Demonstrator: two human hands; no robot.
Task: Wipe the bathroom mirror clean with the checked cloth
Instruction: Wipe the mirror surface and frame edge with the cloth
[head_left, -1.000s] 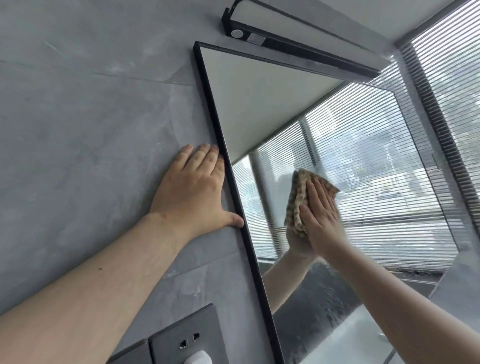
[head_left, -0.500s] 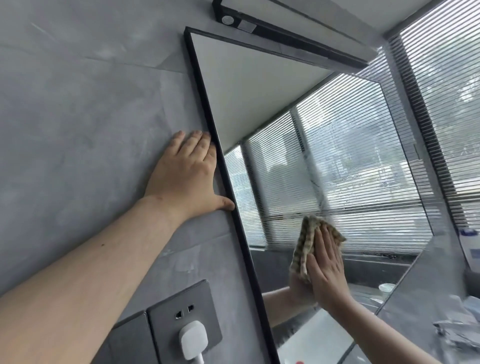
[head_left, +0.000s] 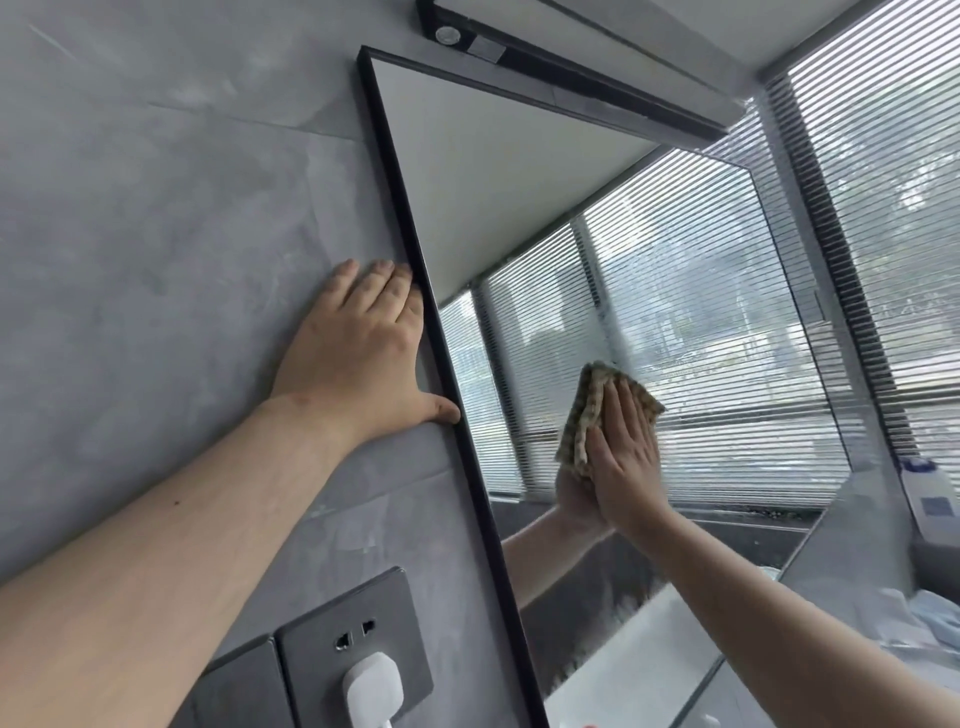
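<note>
The right hand (head_left: 626, 452) keeps an open grip, fingers straight and together, pressing the folded checked cloth (head_left: 584, 415) flat against the mirror (head_left: 519, 182), about midway between its left and right edges and well below its top edge. The left hand (head_left: 363, 353), grip also open, lies flat on the grey wall (head_left: 156, 208) just beside the mirror's left edge, thumb tip touching the black frame (head_left: 390, 156). Lower on the wall a socket (head_left: 358, 618) holds a white plug (head_left: 371, 686).
</note>
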